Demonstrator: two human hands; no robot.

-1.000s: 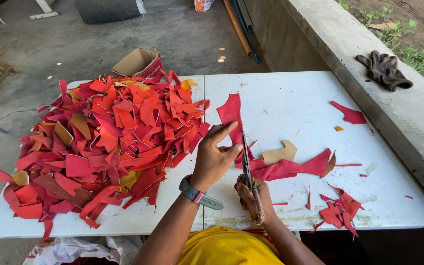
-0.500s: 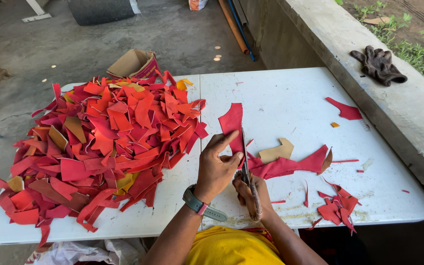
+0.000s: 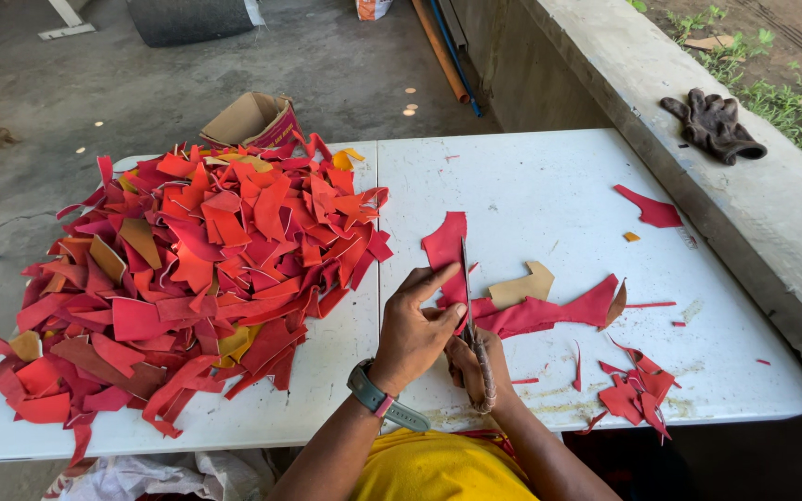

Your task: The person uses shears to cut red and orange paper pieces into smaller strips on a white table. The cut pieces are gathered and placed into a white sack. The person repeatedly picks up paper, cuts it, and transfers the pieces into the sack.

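My left hand (image 3: 412, 327) holds a red leather piece (image 3: 446, 249) upright over the white table (image 3: 531, 186). My right hand (image 3: 477, 366) grips long scissors (image 3: 469, 306) whose blades run up along that piece's right edge. A grey watch sits on my left wrist. A big heap of red and orange leather scraps (image 3: 197, 269) covers the table's left half. Just right of my hands lie a long red strip (image 3: 549, 311) and a tan cut-out (image 3: 523, 286).
Small red offcuts (image 3: 638, 390) lie near the table's front right corner, another red piece (image 3: 650, 209) at the far right. A dark glove (image 3: 712, 125) rests on the concrete ledge. A cardboard box (image 3: 251, 119) stands on the floor behind the table.
The scissors and the held red piece stay in my hands; the view has shifted slightly, and the blades sit a little further along the piece.
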